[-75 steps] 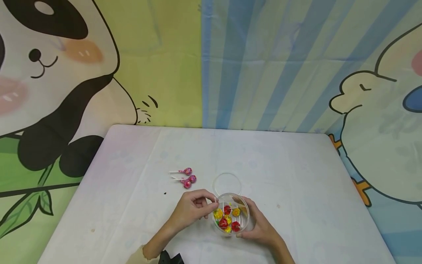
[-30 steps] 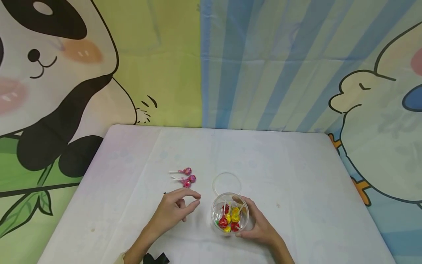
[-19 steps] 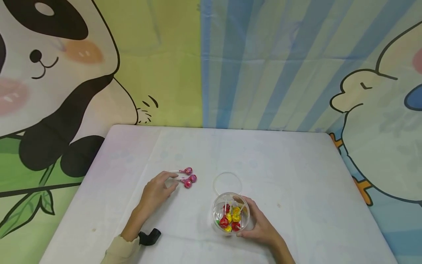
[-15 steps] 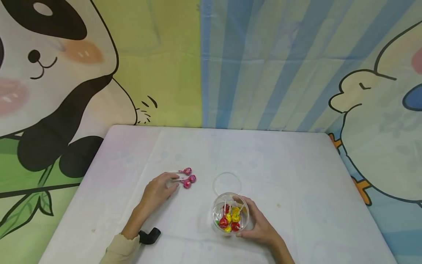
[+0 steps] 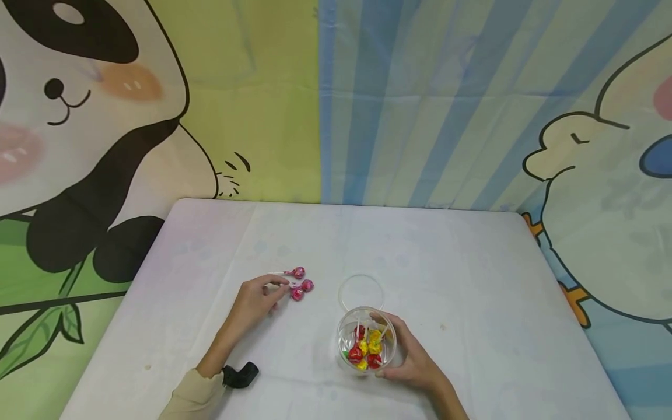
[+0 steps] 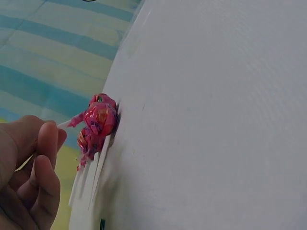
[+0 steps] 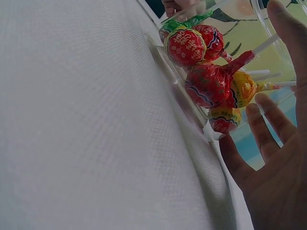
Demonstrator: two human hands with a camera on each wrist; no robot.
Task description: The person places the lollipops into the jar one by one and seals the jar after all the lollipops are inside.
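At the left of the table, my left hand (image 5: 255, 298) pinches the white stick of a pink-wrapped lollipop (image 6: 100, 118) between thumb and fingertips. Two more pink lollipops lie right beside it, one a little farther back (image 5: 298, 272). My right hand (image 5: 413, 357) grips a clear round plastic tub (image 5: 367, 371) from its right side, thumb and fingers curved around the wall. Inside the tub are several lollipops in red, yellow and green wrappers, such as a red one (image 7: 208, 85), some with sticks pointing up.
Behind the tub lies a thin pale ring (image 5: 361, 275), like the rim of a clear lid. A white cloth covers the table (image 5: 472, 280). A cartoon-printed curtain (image 5: 278, 116) stands along the far edge. Something black (image 5: 240, 375) sits at my left wrist.
My left hand has moved from the tub to the pink lollipops and now pinches one stick, shifting that lollipop slightly. A yellow lollipop has come into the tub. The right hand stays put.
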